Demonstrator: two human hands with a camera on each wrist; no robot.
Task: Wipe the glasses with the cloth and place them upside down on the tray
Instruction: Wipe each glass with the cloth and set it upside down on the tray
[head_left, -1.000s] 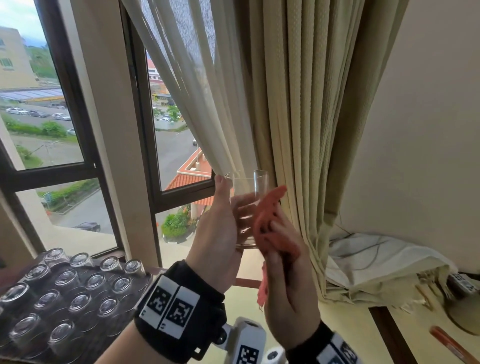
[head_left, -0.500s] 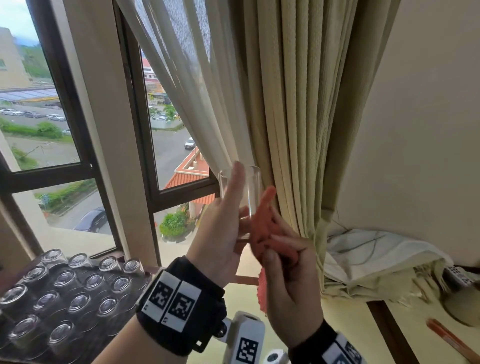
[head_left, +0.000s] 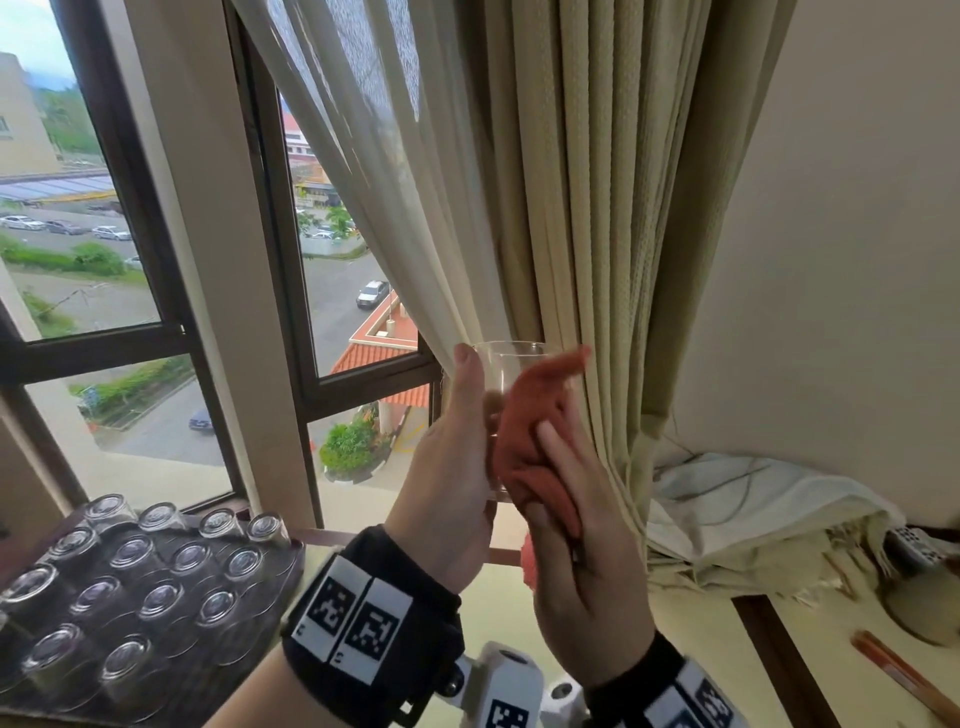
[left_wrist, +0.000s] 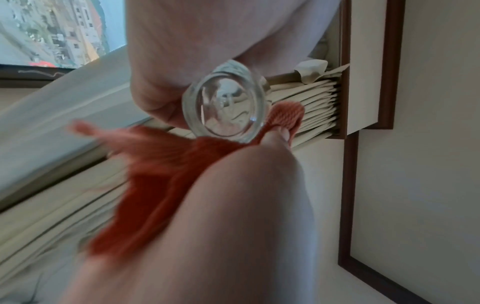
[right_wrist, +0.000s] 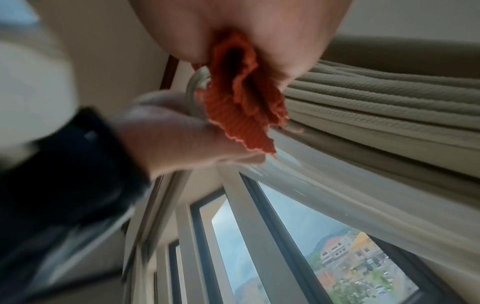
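The left hand (head_left: 447, 467) is gripping the small clear drinking glass (head_left: 511, 384) upright up by the beige curtain (head_left: 597, 208), probably for the light, while the right hand (head_left: 582, 545) is pressing the bunched orange cloth (head_left: 530, 441) against its side, well above the dark tray (head_left: 270, 597) of upturned glasses (head_left: 156, 571).

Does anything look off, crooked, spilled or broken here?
Nothing stands out. The left hand holds the glass upright, the right hand presses the orange cloth against it, and the finished glasses stand upside down in rows on the tray.
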